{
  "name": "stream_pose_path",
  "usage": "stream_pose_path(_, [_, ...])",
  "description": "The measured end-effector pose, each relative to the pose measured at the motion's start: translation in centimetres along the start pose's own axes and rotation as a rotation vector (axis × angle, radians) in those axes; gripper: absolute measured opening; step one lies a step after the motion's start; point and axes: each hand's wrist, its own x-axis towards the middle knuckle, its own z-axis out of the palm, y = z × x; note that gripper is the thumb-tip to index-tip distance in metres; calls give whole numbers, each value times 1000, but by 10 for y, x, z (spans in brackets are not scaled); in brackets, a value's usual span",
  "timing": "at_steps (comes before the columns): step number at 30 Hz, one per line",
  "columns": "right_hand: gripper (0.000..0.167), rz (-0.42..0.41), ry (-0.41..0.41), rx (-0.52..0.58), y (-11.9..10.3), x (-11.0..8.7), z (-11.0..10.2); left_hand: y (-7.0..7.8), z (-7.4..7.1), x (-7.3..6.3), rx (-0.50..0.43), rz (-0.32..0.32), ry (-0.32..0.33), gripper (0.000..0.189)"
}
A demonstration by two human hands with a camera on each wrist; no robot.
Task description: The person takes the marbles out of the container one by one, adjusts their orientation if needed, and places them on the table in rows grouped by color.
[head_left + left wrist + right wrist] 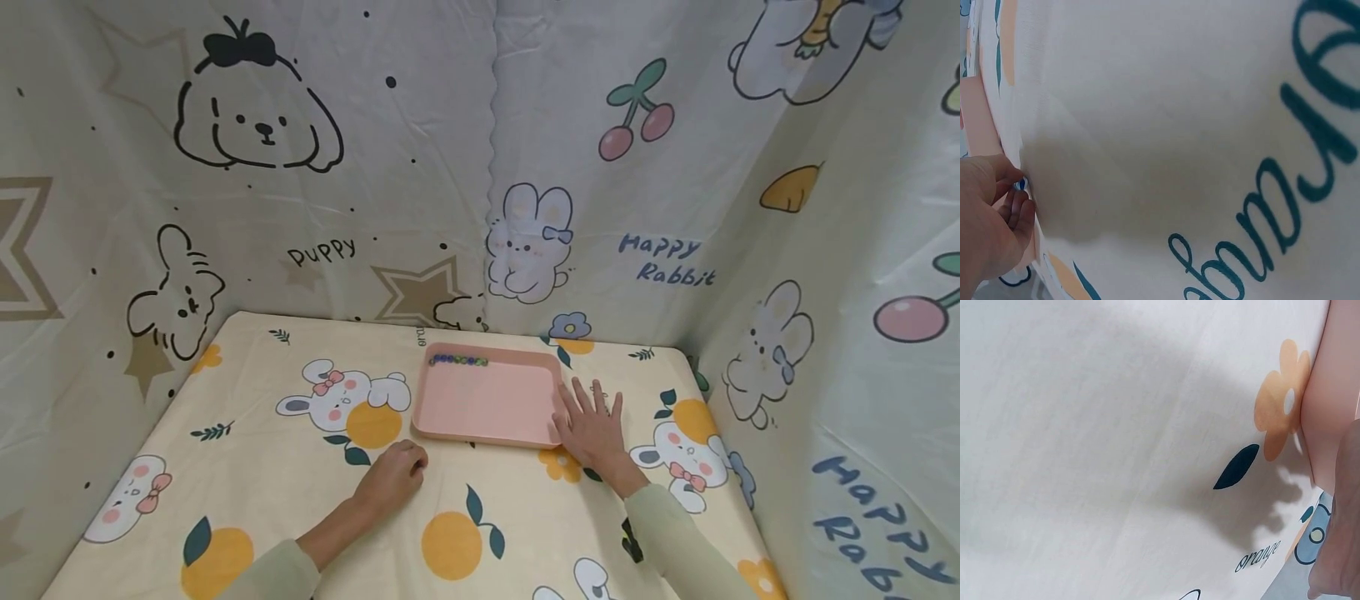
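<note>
A pink tray [487,408] lies on the cloth, with a row of small blue and green glass marbles [459,360] along its far side, toward the left corner. Just off the tray's near left corner is my left hand [392,482], low over the cloth. Its thumb and fingertips pinch a small blue marble [1021,184], mostly hidden by the fingers in the left wrist view. At the tray's right end, my right hand [594,435] has its fingers spread, with the thumb side at the rim. Only part of that hand shows in the right wrist view.
A cream tablecloth [360,542] printed with rabbits, oranges and flowers covers the surface. Hanging fabric [420,183] with puppy and rabbit drawings walls off the back and both sides. A small dark object [632,542] shows beside the right sleeve.
</note>
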Motion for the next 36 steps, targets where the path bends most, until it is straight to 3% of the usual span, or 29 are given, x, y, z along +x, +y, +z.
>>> stream_pose_path(16, [66,-8,6,5,-1,-1,-1,-3,-3,-6,-24,-41,7,15])
stream_pose_path(23, [66,-9,4,-4,1,0,-1,-2,-10,-1,-93,-85,0,13])
stream_pose_path(27, [66,-7,0,-5,1,0,-2,3,-20,16,-98,-38,30,16])
stream_pose_path(31, [66,-9,-2,-3,1,-1,-3,8,-32,44,-98,22,78,16])
stream_pose_path(36, [66,-11,-6,-4,0,-1,-2,12,-42,81,-75,23,93,19])
